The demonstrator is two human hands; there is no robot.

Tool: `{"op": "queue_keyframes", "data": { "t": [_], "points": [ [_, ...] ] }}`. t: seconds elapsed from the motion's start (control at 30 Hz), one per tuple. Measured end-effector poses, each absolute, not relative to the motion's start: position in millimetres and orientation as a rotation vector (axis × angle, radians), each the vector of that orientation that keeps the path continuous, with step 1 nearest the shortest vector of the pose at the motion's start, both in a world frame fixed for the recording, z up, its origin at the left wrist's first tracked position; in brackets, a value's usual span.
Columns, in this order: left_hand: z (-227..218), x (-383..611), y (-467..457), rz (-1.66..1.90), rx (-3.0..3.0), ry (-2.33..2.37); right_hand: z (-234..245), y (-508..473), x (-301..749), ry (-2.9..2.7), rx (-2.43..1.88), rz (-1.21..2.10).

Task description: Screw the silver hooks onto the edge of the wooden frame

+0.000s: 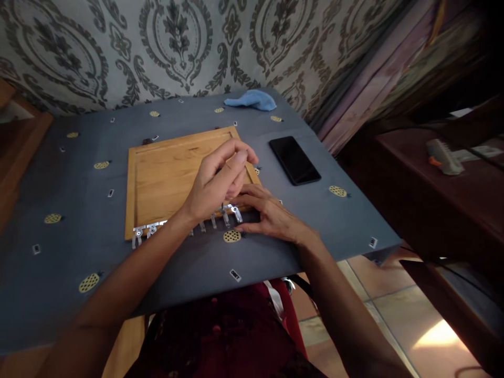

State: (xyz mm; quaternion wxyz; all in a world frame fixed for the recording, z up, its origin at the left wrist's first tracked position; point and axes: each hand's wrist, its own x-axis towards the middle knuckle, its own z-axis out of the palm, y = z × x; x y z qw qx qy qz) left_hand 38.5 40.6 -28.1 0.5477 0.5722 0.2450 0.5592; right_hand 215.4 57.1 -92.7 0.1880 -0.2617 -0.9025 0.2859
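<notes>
A wooden panel (169,178) with a raised frame lies flat on the table. Along its near edge runs a shiny metal hook rail (138,232) with several hooks, partly covered by my left forearm. My left hand (222,176) is closed above the rail's right part, fingers curled together. A thin dark shaft seems to come out below it, but what it grips is mostly hidden. My right hand (271,212) rests at the panel's near right corner. Its thumb and fingers bracket the rail's right end, steadying it.
The table (189,281) has a grey cloth with a pineapple print. A black phone (295,160) lies right of the panel, and a blue cloth (254,100) is at the back. A patterned curtain hangs behind. A brush-like object (444,157) sits on dark furniture at right.
</notes>
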Motion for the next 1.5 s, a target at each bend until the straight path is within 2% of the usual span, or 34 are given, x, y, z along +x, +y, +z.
{"op": "queue_keyframes", "data": {
  "t": [0.4,0.7,1.1,1.37,1.5],
  "points": [
    [-17,32,39,1.382,1.375,0.636,-93,55,218,-2.319,-0.757,0.888],
    [-11,29,37,1.435,1.357,0.658,-97,59,223,-1.971,-0.907,0.599],
    [-15,29,38,1.422,1.365,0.684,-96,63,218,-2.039,-0.982,0.648],
    [-6,25,36,1.470,1.347,0.648,-68,87,206,-2.367,-0.886,0.615],
    [-10,27,36,1.483,1.313,0.619,-64,100,188,-2.323,-0.882,0.711]
  ]
}}
